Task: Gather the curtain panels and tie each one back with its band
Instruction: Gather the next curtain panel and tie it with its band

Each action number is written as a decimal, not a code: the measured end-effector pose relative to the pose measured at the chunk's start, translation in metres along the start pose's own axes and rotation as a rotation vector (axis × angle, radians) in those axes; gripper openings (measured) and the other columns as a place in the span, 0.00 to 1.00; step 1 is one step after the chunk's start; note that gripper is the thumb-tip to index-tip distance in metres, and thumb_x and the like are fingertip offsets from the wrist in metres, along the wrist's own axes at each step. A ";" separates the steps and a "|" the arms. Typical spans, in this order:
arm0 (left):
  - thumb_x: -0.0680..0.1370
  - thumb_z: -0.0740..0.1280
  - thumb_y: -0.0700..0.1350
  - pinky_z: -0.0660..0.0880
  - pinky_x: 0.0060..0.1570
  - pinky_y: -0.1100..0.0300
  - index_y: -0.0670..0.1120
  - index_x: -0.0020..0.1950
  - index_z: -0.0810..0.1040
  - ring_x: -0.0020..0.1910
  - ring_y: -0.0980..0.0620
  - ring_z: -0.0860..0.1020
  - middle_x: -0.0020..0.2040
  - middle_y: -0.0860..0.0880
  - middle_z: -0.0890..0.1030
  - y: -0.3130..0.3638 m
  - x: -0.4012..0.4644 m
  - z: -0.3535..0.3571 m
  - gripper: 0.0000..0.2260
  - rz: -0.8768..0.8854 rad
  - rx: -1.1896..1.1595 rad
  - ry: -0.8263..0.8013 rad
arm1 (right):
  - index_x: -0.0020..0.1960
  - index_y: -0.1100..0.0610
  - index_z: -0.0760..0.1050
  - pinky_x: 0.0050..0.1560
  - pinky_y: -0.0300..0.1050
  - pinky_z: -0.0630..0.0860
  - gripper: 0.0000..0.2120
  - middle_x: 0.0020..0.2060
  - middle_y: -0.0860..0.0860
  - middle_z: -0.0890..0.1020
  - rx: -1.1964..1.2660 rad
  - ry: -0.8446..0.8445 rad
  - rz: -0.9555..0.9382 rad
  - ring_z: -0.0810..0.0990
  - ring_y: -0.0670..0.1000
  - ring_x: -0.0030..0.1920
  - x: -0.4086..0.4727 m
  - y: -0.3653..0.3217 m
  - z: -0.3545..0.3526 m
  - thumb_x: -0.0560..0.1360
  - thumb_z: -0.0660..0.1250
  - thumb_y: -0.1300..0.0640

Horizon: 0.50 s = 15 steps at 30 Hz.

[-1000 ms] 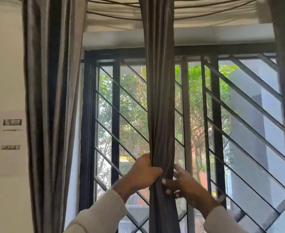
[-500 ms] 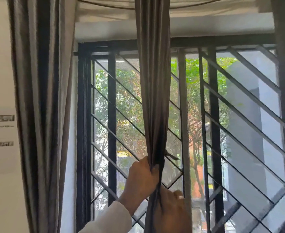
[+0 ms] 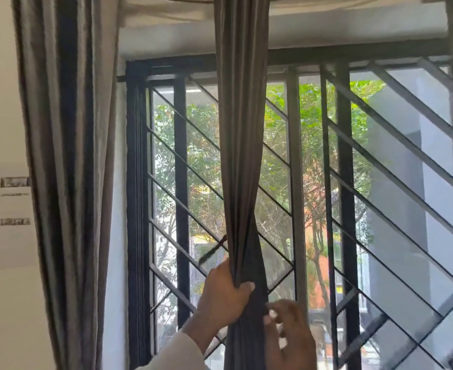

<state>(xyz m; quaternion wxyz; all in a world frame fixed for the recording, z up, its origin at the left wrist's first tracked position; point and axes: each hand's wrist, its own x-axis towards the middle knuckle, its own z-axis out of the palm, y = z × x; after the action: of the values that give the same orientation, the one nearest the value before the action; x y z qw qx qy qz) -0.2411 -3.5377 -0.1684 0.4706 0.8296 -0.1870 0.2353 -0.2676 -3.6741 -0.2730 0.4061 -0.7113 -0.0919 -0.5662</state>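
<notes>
1. The middle curtain panel hung from the top of the view in front of the window, gathered into a narrow bunch of grey-brown folds that pinched in just above the hands.
2. A thin dark band stuck out to the left of the bunch, slanting down and away from it, just above the left hand; where it was fastened could not be made out.
3. The left hand grasped the bunch from its left side, fingers curled round the front of the folds with a fingertip showing on the cloth.
4. The right hand sat lower and to the right, its back to the camera and its fingers bent towards the right edge of the bunch; it was blurred, so whether it gripped the cloth could not be told.
5. A pale sleeve covered the left forearm at the bottom edge.
6. A second curtain panel hung loose and full at the left, well apart from the gathered one.
7. Behind both stood the window grille of dark upright and slanted bars, with green trees outside.
8. A pale wall lay at the far left.
</notes>
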 end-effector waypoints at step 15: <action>0.74 0.78 0.48 0.86 0.55 0.46 0.54 0.54 0.87 0.51 0.54 0.89 0.50 0.55 0.90 0.007 0.014 -0.012 0.09 0.113 -0.261 0.037 | 0.43 0.45 0.84 0.40 0.31 0.74 0.18 0.39 0.45 0.86 0.142 -0.295 0.318 0.83 0.43 0.41 0.028 0.026 -0.010 0.54 0.78 0.48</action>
<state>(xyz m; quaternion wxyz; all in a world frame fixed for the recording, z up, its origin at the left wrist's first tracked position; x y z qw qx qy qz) -0.2361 -3.5317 -0.1503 0.5638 0.7450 -0.2540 0.2503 -0.2499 -3.7070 -0.2605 0.5215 -0.7616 -0.0768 -0.3770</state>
